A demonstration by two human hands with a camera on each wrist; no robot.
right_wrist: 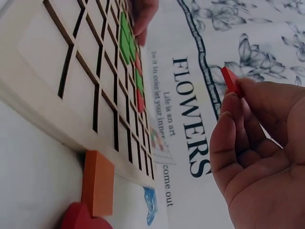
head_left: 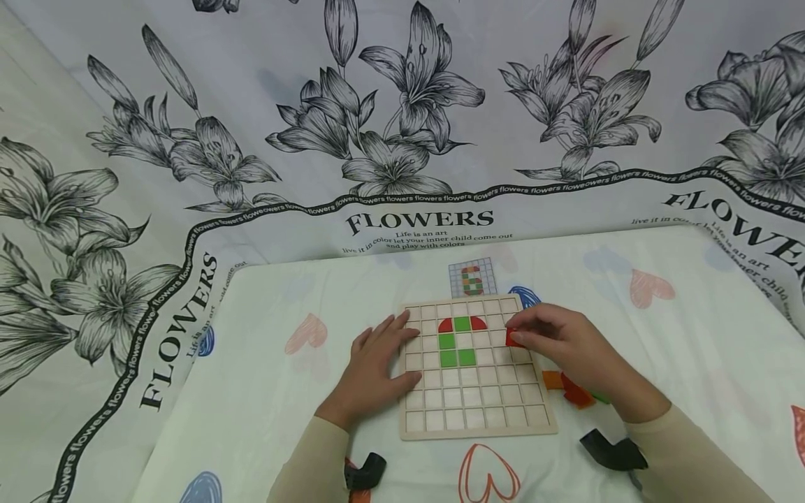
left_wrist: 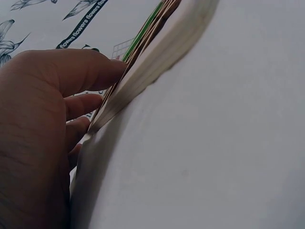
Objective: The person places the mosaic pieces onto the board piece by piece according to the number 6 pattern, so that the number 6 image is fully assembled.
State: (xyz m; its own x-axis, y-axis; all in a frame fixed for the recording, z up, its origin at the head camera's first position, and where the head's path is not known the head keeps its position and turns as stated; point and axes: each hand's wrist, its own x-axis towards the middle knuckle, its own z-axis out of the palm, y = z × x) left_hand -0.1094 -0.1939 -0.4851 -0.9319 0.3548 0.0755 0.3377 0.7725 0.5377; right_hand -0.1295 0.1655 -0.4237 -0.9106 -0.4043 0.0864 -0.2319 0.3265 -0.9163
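Note:
A wooden grid board [head_left: 478, 416] lies on the table, with several green tiles [head_left: 462, 323] and two red rounded tiles [head_left: 479, 323] set in its upper left cells. My left hand [head_left: 380, 367] rests along the board's left edge, fingers spread; in the left wrist view the thumb and fingertips touch the rim. Between thumb and forefinger my right hand [head_left: 566, 342] pinches a red tile [right_wrist: 230, 79], held above the board's right side. Behind the board lies a small pattern card [head_left: 472, 277] showing a gridded figure in red, green and orange.
Right of the board, partly under the right forearm, lie loose pieces: an orange block [right_wrist: 98, 183], a red piece [head_left: 575, 392] and a bit of green. Black wrist straps [head_left: 613, 450] show on both arms. A flower-printed cloth [head_left: 415, 126] hangs behind the table.

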